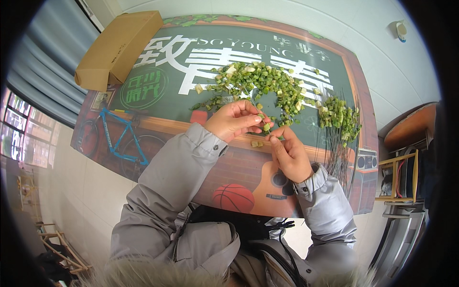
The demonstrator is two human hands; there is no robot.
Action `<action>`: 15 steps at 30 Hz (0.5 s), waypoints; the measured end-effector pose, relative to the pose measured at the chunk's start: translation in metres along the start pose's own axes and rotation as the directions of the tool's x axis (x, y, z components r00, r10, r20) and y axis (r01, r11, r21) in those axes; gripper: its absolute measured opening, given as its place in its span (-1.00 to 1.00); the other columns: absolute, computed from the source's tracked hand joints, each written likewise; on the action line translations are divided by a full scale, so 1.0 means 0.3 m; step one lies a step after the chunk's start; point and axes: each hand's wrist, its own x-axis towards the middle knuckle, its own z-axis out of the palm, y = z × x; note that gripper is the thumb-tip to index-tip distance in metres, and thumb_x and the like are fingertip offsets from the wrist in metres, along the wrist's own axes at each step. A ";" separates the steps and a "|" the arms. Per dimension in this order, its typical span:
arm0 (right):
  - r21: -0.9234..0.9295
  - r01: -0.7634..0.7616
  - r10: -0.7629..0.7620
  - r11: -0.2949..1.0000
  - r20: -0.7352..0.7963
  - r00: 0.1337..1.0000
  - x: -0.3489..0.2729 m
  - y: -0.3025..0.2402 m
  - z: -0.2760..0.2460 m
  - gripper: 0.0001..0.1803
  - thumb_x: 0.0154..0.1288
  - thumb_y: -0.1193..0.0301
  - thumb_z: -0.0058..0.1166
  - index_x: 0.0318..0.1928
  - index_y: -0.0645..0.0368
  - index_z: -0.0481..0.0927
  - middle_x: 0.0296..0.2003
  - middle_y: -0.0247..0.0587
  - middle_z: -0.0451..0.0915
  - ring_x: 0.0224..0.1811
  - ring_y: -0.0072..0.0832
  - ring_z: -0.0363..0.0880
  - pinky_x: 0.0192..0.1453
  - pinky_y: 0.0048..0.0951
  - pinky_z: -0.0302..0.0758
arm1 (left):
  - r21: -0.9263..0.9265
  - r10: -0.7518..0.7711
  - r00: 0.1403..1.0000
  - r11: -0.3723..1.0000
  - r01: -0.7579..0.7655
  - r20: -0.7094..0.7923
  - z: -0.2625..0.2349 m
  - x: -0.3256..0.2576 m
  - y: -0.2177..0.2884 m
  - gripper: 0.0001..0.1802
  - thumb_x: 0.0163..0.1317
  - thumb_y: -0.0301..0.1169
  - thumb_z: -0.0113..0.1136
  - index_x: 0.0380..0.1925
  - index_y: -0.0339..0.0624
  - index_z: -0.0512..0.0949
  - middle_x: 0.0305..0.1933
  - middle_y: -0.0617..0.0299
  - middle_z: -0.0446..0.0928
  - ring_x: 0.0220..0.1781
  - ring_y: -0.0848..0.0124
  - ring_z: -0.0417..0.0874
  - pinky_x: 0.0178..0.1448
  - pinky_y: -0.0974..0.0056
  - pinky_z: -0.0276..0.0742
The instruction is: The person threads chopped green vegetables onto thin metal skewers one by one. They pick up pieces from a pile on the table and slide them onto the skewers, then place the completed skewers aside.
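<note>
My left fingers are drawn together, thumb close to index, with a small green piece pinched at their tips; my right fingers come in from the other side, thumb and index nearly closed, their tips just below and beside that piece; whether they grip something thin there or only touch it, I cannot tell; the piece sits in the narrow space between my two hands, above the near part of the table; just below my fingers, pale bits lie on the tabletop; beyond my hands spreads a loose pile of chopped green pieces, its near edge close to my fingertips; to the right of my right hand, apart from it, lies a bunch of thin dark stems with green pieces at their far ends; a brown box rests at the far left corner.
</note>
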 end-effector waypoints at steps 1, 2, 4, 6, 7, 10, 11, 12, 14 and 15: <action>0.003 -0.005 0.005 1.000 0.003 1.000 -0.001 0.000 0.000 -0.89 0.41 0.40 -0.24 -0.17 0.17 0.30 -0.72 -0.56 0.22 -0.76 -0.82 0.10 -0.69 -0.69 0.01 | 0.013 -0.007 1.000 1.000 0.007 -0.003 0.000 0.000 0.000 -0.92 0.22 -0.56 0.04 -0.29 -0.20 0.41 -0.12 0.04 0.52 0.03 0.24 0.55 -0.05 0.32 0.51; 0.006 -0.010 0.010 1.000 0.007 1.000 -0.001 0.000 -0.001 -0.90 0.41 0.42 -0.25 -0.16 0.17 0.29 -0.70 -0.57 0.22 -0.75 -0.83 0.09 -0.68 -0.69 -0.01 | 0.025 -0.010 1.000 1.000 0.010 -0.003 -0.001 -0.001 0.000 -0.93 0.23 -0.56 0.03 -0.30 -0.18 0.40 -0.12 0.05 0.52 0.04 0.23 0.54 -0.06 0.31 0.50; 0.009 -0.011 0.011 1.000 0.007 1.000 0.000 0.000 0.000 -0.90 0.41 0.42 -0.25 -0.16 0.17 0.29 -0.70 -0.57 0.22 -0.75 -0.83 0.09 -0.68 -0.69 -0.01 | 0.019 -0.016 1.000 1.000 0.016 -0.001 0.000 0.001 -0.002 -0.93 0.23 -0.56 0.03 -0.30 -0.18 0.40 -0.12 0.06 0.52 0.03 0.24 0.54 -0.05 0.31 0.50; 0.010 0.001 -0.001 1.000 -0.002 1.000 0.002 0.001 0.001 -0.87 0.42 0.37 -0.24 -0.17 0.16 0.31 -0.72 -0.55 0.24 -0.77 -0.82 0.12 -0.70 -0.70 0.01 | 0.018 -0.016 1.000 1.000 0.016 0.000 0.002 0.001 -0.004 -0.93 0.23 -0.56 0.03 -0.30 -0.18 0.40 -0.12 0.06 0.52 0.03 0.24 0.55 -0.05 0.32 0.50; 0.017 -0.003 0.003 1.000 -0.002 1.000 0.002 0.001 0.002 -0.87 0.42 0.37 -0.24 -0.17 0.16 0.32 -0.72 -0.56 0.24 -0.77 -0.82 0.11 -0.70 -0.70 0.01 | 0.021 -0.014 1.000 1.000 0.014 -0.001 0.004 0.001 -0.004 -0.93 0.23 -0.56 0.03 -0.30 -0.19 0.40 -0.13 0.06 0.52 0.02 0.25 0.55 -0.05 0.32 0.50; 0.015 -0.010 0.010 1.000 -0.023 1.000 0.002 0.003 0.001 -0.86 0.42 0.38 -0.25 -0.18 0.17 0.32 -0.73 -0.56 0.22 -0.77 -0.81 0.11 -0.70 -0.69 0.01 | 0.026 0.000 1.000 1.000 0.000 0.011 0.020 0.004 0.006 -0.90 0.23 -0.55 0.02 -0.25 -0.19 0.41 -0.13 0.08 0.51 0.00 0.26 0.55 -0.06 0.33 0.50; -0.001 -0.009 0.009 1.000 -0.041 0.999 0.003 0.004 0.001 -0.86 0.42 0.38 -0.25 -0.19 0.17 0.33 -0.74 -0.56 0.22 -0.77 -0.81 0.10 -0.70 -0.69 0.00 | 0.054 -0.044 0.998 0.997 0.046 -0.049 0.027 0.005 0.012 -0.89 0.23 -0.55 0.02 -0.23 -0.20 0.42 -0.13 0.08 0.51 0.00 0.26 0.56 -0.07 0.33 0.49; -0.019 -0.005 0.004 1.000 -0.060 0.998 0.005 0.006 -0.003 -0.86 0.42 0.38 -0.25 -0.20 0.18 0.34 -0.74 -0.57 0.22 -0.77 -0.81 0.10 -0.70 -0.69 0.00 | 0.079 -0.015 1.000 0.997 0.017 -0.027 0.031 0.004 0.023 -0.87 0.24 -0.54 0.03 -0.20 -0.20 0.42 -0.14 0.10 0.52 -0.02 0.29 0.56 -0.08 0.35 0.49; 0.001 -0.022 0.022 1.000 -0.189 0.982 0.010 0.011 -0.015 -0.88 0.40 0.41 -0.21 -0.22 0.19 0.35 -0.71 -0.58 0.22 -0.73 -0.84 0.07 -0.67 -0.68 -0.02 | 0.175 -0.053 0.992 0.982 0.073 -0.117 0.031 0.000 0.048 -0.82 0.24 -0.50 0.04 -0.15 -0.22 0.41 -0.16 0.13 0.53 -0.07 0.33 0.58 -0.10 0.38 0.48; 0.014 -0.027 0.030 1.000 -0.254 0.967 0.015 0.015 -0.020 -0.89 0.39 0.42 -0.19 -0.23 0.19 0.36 -0.70 -0.59 0.23 -0.71 -0.85 0.05 -0.66 -0.67 -0.03 | 0.341 0.010 0.988 0.939 0.044 -0.155 0.024 0.010 0.063 -0.81 0.25 -0.47 0.05 -0.15 -0.24 0.42 -0.18 0.15 0.53 -0.10 0.35 0.58 -0.11 0.37 0.47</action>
